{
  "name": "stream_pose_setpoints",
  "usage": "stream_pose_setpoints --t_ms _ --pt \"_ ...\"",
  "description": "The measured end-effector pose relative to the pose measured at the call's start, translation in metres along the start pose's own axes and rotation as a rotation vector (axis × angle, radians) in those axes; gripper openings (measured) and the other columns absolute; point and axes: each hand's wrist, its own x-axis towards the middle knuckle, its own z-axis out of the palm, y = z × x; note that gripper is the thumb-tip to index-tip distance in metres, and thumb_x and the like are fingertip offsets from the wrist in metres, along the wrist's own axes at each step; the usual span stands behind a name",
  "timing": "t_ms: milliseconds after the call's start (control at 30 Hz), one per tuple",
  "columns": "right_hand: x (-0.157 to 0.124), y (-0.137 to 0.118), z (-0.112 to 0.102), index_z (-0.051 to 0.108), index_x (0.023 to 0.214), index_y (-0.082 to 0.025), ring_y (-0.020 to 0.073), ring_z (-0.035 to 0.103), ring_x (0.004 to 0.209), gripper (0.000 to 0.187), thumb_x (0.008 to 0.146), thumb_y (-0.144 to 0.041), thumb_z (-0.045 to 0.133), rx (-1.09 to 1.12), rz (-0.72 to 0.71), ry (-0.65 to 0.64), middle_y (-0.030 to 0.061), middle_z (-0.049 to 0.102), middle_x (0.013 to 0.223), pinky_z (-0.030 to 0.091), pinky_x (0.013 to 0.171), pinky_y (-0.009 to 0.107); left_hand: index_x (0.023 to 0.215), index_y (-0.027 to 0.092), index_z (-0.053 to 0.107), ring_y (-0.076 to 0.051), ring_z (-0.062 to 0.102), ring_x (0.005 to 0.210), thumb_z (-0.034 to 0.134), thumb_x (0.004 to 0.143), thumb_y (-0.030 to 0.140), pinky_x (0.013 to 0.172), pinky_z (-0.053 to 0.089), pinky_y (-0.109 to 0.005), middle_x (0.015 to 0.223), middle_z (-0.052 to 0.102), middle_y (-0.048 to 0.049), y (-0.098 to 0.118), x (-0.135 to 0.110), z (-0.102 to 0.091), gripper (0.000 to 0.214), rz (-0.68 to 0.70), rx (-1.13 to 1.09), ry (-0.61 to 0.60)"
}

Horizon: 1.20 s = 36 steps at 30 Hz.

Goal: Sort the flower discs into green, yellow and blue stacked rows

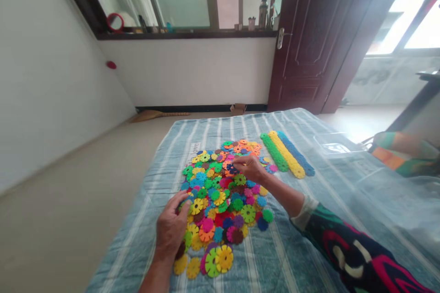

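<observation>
A spread heap of plastic notched discs (220,198) in many colours lies on the striped cloth. At the heap's left edge, my left hand (173,222) rests with thumb and fingers apart, touching or just over the discs there. Over the upper right of the heap, my right hand (251,168) has thumb and fingertips pinched together. A dark blue disc (232,169) shows right at those fingertips; whether it is gripped cannot be made out. To the right lie three long rows of overlapping discs: green (275,153), yellow (287,154) and blue (297,154).
Blue striped cloth (275,256) covers the work surface. Clear plastic containers (338,144) stand at the right, beside a colourful blurred cloth (395,153). Beyond are a dark red door (312,23), a window ledge (192,35) with bottles, and a broom-like object (151,115) on the floor.
</observation>
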Motion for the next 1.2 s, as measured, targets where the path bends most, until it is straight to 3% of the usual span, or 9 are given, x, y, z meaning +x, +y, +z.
stream_pose_setpoints --t_ms 133,233,400,467,600,700,967,1200 --pt "-0.022 -0.002 -0.022 0.073 0.073 -0.016 0.0141 0.058 0.067 0.021 0.084 -0.025 0.057 0.014 0.030 0.047 -0.0006 0.065 0.068 0.043 0.065 0.024 0.087 0.023 0.071 -0.030 0.065 0.114 0.055 0.069 0.052 0.109 0.045 -0.044 0.116 0.073 -0.0077 0.000 0.004 -0.002 0.038 -0.011 0.032 -0.020" --pt "-0.037 -0.003 -0.050 0.074 0.078 -0.018 0.0156 0.061 0.073 0.017 0.084 -0.023 0.059 -0.064 0.062 0.091 0.0013 0.069 0.074 0.046 0.069 0.025 0.086 0.027 0.071 -0.029 0.065 0.115 0.056 0.067 0.054 0.109 0.044 -0.044 0.114 0.074 -0.0019 -0.003 0.010 -0.002 0.036 -0.021 0.064 0.002" --pt "-0.066 -0.001 -0.130 0.074 0.082 -0.018 0.0174 0.065 0.082 0.017 0.085 -0.018 0.057 -0.400 0.112 0.162 0.0049 0.071 0.085 0.047 0.079 0.028 0.087 0.030 0.071 -0.029 0.064 0.116 0.055 0.066 0.057 0.112 0.041 -0.044 0.116 0.073 0.0016 -0.002 0.015 -0.001 0.038 -0.064 0.096 -0.021" --pt "-0.080 0.001 -0.163 0.074 0.079 -0.019 0.0172 0.064 0.079 0.020 0.086 -0.017 0.055 -0.585 0.196 0.138 0.0050 0.071 0.084 0.046 0.075 0.027 0.087 0.030 0.071 -0.030 0.063 0.117 0.054 0.066 0.057 0.111 0.042 -0.044 0.116 0.073 0.0020 0.001 0.014 -0.001 0.038 -0.085 0.105 -0.016" --pt "-0.107 0.010 -0.203 0.074 0.080 -0.020 0.0179 0.064 0.082 0.024 0.087 -0.017 0.051 -0.778 0.341 0.061 0.0046 0.072 0.087 0.043 0.074 0.026 0.086 0.029 0.071 -0.031 0.064 0.116 0.053 0.064 0.057 0.110 0.043 -0.045 0.114 0.074 0.0007 0.004 0.014 -0.001 0.040 -0.098 0.119 -0.002" --pt "-0.121 0.017 -0.210 0.074 0.079 -0.021 0.0186 0.065 0.084 0.027 0.088 -0.019 0.049 -0.826 0.396 0.031 0.0049 0.073 0.088 0.043 0.073 0.025 0.086 0.028 0.071 -0.031 0.064 0.116 0.054 0.064 0.056 0.112 0.041 -0.046 0.116 0.073 0.0003 0.004 0.015 -0.001 0.039 -0.081 0.126 -0.019" --pt "-0.126 0.043 -0.197 0.076 0.087 -0.022 0.0178 0.064 0.083 0.029 0.091 -0.022 0.048 -0.793 0.500 0.093 0.0036 0.074 0.089 0.043 0.074 0.026 0.083 0.030 0.070 -0.030 0.065 0.114 0.054 0.064 0.056 0.110 0.043 -0.046 0.113 0.074 0.0018 0.005 0.014 -0.001 0.036 -0.065 0.130 0.005" --pt "-0.136 0.046 -0.194 0.068 0.121 -0.028 0.0196 0.066 0.090 0.035 0.087 -0.031 0.059 -0.870 0.572 0.192 0.0045 0.072 0.105 0.046 0.078 0.029 0.084 0.027 0.071 -0.029 0.064 0.116 0.053 0.064 0.056 0.111 0.043 -0.042 0.114 0.074 -0.0010 0.007 0.013 -0.002 0.039 -0.050 0.129 -0.014"
